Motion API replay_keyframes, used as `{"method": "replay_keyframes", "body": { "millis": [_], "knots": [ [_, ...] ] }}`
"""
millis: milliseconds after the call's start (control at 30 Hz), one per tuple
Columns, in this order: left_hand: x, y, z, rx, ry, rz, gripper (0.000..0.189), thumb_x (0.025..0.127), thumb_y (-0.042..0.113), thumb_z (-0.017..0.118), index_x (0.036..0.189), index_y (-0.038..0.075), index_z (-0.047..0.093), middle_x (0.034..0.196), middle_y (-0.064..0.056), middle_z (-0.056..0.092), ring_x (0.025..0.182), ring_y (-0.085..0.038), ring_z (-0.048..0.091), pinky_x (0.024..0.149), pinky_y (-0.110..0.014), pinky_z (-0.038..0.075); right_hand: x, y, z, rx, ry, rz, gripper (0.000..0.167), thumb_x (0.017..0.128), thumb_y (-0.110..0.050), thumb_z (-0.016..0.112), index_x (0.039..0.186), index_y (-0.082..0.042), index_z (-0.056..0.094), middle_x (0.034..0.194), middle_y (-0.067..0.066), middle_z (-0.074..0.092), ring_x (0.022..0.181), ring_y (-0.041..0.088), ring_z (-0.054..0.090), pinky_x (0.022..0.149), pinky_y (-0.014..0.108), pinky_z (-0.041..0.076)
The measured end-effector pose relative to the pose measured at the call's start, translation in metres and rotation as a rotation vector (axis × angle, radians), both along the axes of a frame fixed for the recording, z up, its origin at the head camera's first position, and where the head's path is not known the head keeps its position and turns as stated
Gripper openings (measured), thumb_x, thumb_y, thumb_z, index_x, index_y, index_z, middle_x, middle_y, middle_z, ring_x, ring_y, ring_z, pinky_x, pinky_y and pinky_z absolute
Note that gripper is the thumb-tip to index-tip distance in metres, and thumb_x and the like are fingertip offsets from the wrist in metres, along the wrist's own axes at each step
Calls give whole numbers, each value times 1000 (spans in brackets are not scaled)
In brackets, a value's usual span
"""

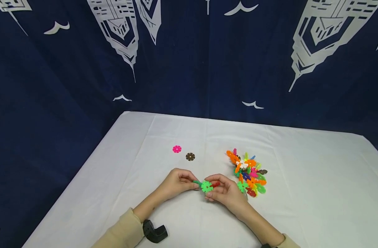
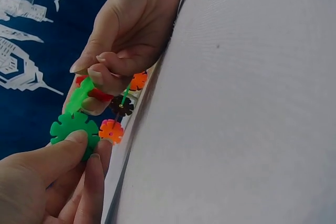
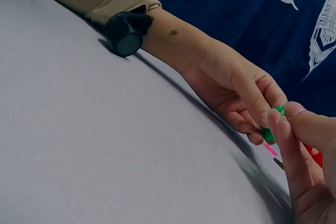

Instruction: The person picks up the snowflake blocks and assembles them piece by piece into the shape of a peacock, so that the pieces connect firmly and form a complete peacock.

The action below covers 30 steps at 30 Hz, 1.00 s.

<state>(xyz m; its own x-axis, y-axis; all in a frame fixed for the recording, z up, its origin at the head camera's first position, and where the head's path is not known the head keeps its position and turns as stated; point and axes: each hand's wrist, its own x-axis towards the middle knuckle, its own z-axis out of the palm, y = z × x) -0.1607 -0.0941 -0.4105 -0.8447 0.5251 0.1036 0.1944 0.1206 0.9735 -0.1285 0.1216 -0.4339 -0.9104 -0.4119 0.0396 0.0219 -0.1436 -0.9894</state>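
Note:
Over the middle of the table my left hand pinches a dark green snowflake disc between thumb and fingers. A light green snowflake disc joins or touches it edge-on; the slots where they meet are too small to make out. My right hand grips the light green disc with its thumb and fingertips. A red snowflake disc sits against the light green one, partly hidden by the right fingers. In the right wrist view, fingers cover most of the green pieces.
Right of the hands lies a pile of joined snowflake discs in many colours. A pink disc and a brown disc lie flat beyond the left hand. A white cloth covers the table; a dark blue curtain hangs behind.

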Motion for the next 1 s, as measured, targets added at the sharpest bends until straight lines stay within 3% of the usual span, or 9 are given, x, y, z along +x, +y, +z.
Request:
{"method": "replay_keyframes", "body": {
  "millis": [267, 433, 800, 1000],
  "knots": [
    [2, -2, 2, 19, -20, -34, 5, 81, -9, 67, 85, -10, 67, 78, -14, 68, 73, -26, 67, 64, -27, 54, 3, 0, -2, 85, 83, -12, 44, 83, 1, 69, 122, 12, 52, 84, 17, 67, 81, 19, 66, 71, 31, 54],
    [0, -1, 3, 4, -9, -45, 5, 81, -9, 67, 86, -11, 67, 80, -14, 68, 75, -29, 67, 65, -31, 54, 1, 1, -2, 115, 144, -25, 38, 83, 1, 68, 118, 12, 56, 80, 17, 68, 71, 19, 67, 62, 29, 55],
    [-1, -2, 4, 38, -60, -57, 7, 82, -9, 65, 88, -13, 65, 80, -14, 68, 75, -25, 67, 67, -28, 54, 1, -1, 1, 169, 153, -46, 43, 80, 1, 71, 120, 8, 57, 79, 14, 68, 70, 16, 65, 62, 29, 55],
    [-4, -4, -3, 63, -71, -73, 7, 82, -10, 64, 88, -14, 65, 80, -15, 68, 75, -26, 67, 68, -30, 54, 2, -1, 1, 177, 191, -89, 39, 81, 0, 70, 117, 9, 59, 77, 13, 69, 69, 21, 68, 59, 31, 55]
  ]
}}
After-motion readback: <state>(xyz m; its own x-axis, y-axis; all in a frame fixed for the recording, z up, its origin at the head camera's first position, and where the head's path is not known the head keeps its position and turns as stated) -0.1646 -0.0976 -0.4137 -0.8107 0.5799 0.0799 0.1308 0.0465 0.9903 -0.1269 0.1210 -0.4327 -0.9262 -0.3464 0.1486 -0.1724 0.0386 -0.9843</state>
